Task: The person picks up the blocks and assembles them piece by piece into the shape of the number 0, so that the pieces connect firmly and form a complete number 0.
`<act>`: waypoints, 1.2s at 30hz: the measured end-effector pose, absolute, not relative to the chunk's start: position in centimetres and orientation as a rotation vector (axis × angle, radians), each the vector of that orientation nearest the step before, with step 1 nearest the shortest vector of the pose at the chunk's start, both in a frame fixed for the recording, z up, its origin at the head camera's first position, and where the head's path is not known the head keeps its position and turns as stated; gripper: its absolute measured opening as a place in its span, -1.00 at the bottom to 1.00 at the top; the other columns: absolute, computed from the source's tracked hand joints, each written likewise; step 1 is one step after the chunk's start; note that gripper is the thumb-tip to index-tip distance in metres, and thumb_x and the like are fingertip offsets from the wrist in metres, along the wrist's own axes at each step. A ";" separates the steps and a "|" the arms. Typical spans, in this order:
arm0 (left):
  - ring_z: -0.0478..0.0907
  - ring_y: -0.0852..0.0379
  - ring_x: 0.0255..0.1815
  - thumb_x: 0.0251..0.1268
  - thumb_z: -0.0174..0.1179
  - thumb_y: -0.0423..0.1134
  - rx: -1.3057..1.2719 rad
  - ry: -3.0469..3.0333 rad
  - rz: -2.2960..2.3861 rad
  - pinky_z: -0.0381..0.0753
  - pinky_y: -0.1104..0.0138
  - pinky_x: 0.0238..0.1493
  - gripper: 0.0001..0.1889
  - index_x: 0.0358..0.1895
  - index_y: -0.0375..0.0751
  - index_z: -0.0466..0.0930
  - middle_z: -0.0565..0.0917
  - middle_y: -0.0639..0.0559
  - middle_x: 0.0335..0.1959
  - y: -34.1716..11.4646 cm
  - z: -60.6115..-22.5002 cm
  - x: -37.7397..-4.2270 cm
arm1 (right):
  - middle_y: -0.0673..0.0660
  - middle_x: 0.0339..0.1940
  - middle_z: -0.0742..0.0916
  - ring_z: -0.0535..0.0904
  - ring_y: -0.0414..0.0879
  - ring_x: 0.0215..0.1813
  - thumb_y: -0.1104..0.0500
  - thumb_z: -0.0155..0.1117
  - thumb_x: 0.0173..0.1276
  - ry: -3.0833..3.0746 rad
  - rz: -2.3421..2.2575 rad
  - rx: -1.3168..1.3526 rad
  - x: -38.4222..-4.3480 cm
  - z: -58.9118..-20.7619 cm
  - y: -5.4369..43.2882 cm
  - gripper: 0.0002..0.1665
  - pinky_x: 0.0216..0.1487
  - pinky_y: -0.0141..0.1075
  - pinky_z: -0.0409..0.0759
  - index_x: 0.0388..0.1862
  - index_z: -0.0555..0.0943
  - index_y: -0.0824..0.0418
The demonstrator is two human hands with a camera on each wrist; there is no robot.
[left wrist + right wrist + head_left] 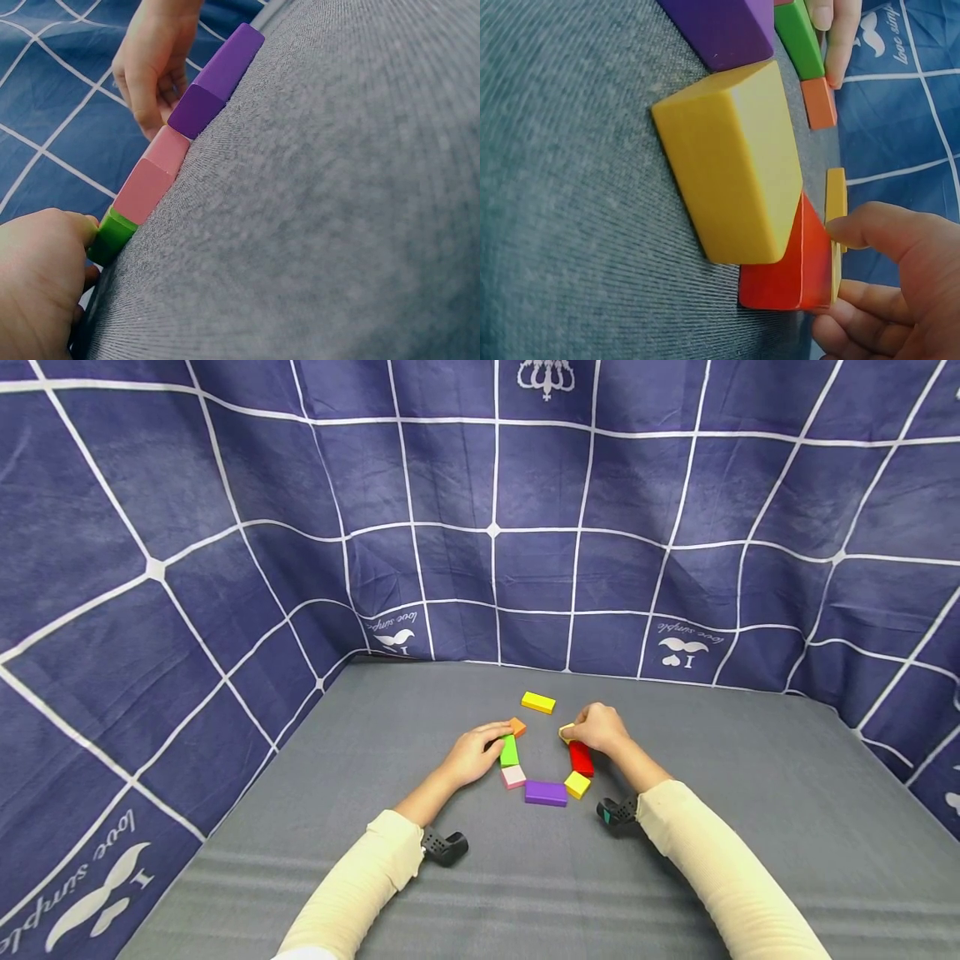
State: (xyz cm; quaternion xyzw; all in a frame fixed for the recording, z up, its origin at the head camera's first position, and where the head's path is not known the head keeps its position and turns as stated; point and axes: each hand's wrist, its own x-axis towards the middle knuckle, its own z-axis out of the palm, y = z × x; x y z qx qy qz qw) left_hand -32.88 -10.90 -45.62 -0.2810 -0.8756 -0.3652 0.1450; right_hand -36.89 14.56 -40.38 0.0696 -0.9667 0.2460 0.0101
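My left hand point(470, 755) rests beside the green block point(509, 751), its straight fingers reaching the small orange block point(517, 727). Those fingers point(844, 37) touch the outer side of both blocks in the right wrist view. With thumb and fingers, my right hand point(600, 727) pinches a small pale yellow block point(566, 732) at the far end of the red block point(581, 758); the hand covers most of it. A pink block point(513, 777), a purple block point(546, 793) and a yellow block point(577, 785) continue the curved row on the near side.
A long yellow block point(538, 702) lies apart, beyond both hands. Everything sits on a grey cloth-covered table point(480, 877). A dark blue curtain point(450, 568) with white lines hangs along the back and left.
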 end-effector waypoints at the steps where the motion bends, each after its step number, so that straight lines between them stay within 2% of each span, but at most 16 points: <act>1: 0.47 -0.09 0.26 0.38 0.08 -0.37 -0.811 -2.521 -1.052 0.37 0.06 0.26 -0.68 0.15 -0.33 0.59 0.57 -0.15 0.20 -10.9 -45.7 -32.9 | 0.00 -0.62 0.61 0.46 -0.07 -0.46 -0.03 0.45 0.05 -3.016 0.770 0.219 -36.9 -40.4 14.6 -0.68 -0.48 -0.30 0.35 -0.55 0.69 0.22; 6: 0.47 -0.09 0.27 0.37 0.10 -0.37 -0.812 -2.534 -1.047 0.38 0.05 0.26 -0.67 0.15 -0.32 0.59 0.57 -0.16 0.21 -10.9 -45.8 -33.0 | 0.01 -0.62 0.61 0.46 -0.06 -0.45 -0.02 0.44 0.06 -3.014 0.785 0.230 -36.7 -40.6 14.7 -0.69 -0.47 -0.30 0.35 -0.54 0.68 0.22; 9: 0.46 -0.09 0.28 0.37 0.10 -0.37 -0.806 -2.545 -1.045 0.37 0.05 0.26 -0.66 0.16 -0.30 0.59 0.56 -0.15 0.22 -11.0 -45.9 -32.8 | 0.04 -0.56 0.66 0.51 -0.03 -0.40 -0.03 0.41 0.10 -3.001 0.810 0.243 -36.5 -40.8 14.9 -0.67 -0.41 -0.28 0.41 -0.47 0.72 0.25; 12: 0.45 -0.08 0.28 0.37 0.10 -0.37 -0.801 -2.547 -1.046 0.37 0.05 0.26 -0.66 0.17 -0.29 0.59 0.56 -0.14 0.23 -11.1 -46.0 -32.8 | 0.15 -0.38 0.74 0.60 0.07 -0.25 -0.03 0.34 0.19 -2.967 0.868 0.278 -36.4 -41.1 15.4 -0.58 -0.25 -0.18 0.52 -0.27 0.72 0.34; 15: 0.45 -0.08 0.28 0.37 0.10 -0.37 -0.803 -2.545 -1.041 0.37 0.05 0.26 -0.66 0.17 -0.29 0.59 0.56 -0.14 0.23 -11.0 -45.9 -32.9 | 0.26 -0.19 0.74 0.62 0.14 -0.09 0.01 0.27 0.26 -2.906 0.989 0.348 -36.1 -41.8 16.2 -0.52 -0.07 -0.07 0.55 -0.07 0.66 0.40; 20: 0.46 -0.09 0.27 0.38 0.09 -0.37 -0.800 -2.542 -1.035 0.38 0.06 0.26 -0.67 0.16 -0.30 0.59 0.57 -0.14 0.22 -10.9 -45.9 -33.0 | 0.31 0.05 0.67 0.60 0.15 0.00 0.10 0.30 0.29 -2.786 1.221 0.512 -35.3 -43.3 17.7 -0.50 -0.03 -0.09 0.55 0.13 0.59 0.35; 26: 0.46 -0.09 0.27 0.37 0.09 -0.36 -0.798 -2.542 -1.044 0.37 0.06 0.26 -0.66 0.16 -0.30 0.60 0.57 -0.15 0.21 -11.0 -45.6 -32.9 | 0.33 0.11 0.63 0.60 0.20 0.00 0.32 0.36 0.24 -2.577 1.380 0.640 -34.0 -44.4 18.2 -0.55 -0.02 -0.14 0.54 0.12 0.58 0.40; 30: 0.45 -0.09 0.28 0.38 0.09 -0.35 -0.797 -2.546 -1.056 0.37 0.05 0.27 -0.66 0.17 -0.30 0.59 0.56 -0.15 0.22 -10.9 -45.5 -32.9 | 0.41 0.12 0.61 0.57 0.29 0.02 0.42 0.32 0.22 -2.519 1.408 0.728 -32.5 -43.4 17.7 -0.57 0.02 -0.05 0.52 0.09 0.56 0.50; 33: 0.45 -0.10 0.28 0.38 0.08 -0.36 -0.793 -2.541 -1.069 0.36 0.05 0.27 -0.67 0.16 -0.30 0.59 0.56 -0.15 0.22 -10.8 -45.6 -32.9 | 0.45 0.13 0.60 0.54 0.34 0.05 0.45 0.30 0.20 -2.501 1.410 0.766 -31.8 -43.0 17.4 -0.58 0.08 0.06 0.47 0.06 0.56 0.55; 36: 0.46 -0.10 0.27 0.38 0.08 -0.36 -0.790 -2.534 -1.070 0.37 0.04 0.26 -0.67 0.15 -0.30 0.60 0.56 -0.15 0.22 -10.7 -45.6 -32.9 | 0.39 0.14 0.61 0.53 0.28 0.13 0.42 0.30 0.22 -2.519 1.347 0.752 -32.3 -43.8 17.8 -0.61 0.15 0.02 0.43 0.05 0.60 0.49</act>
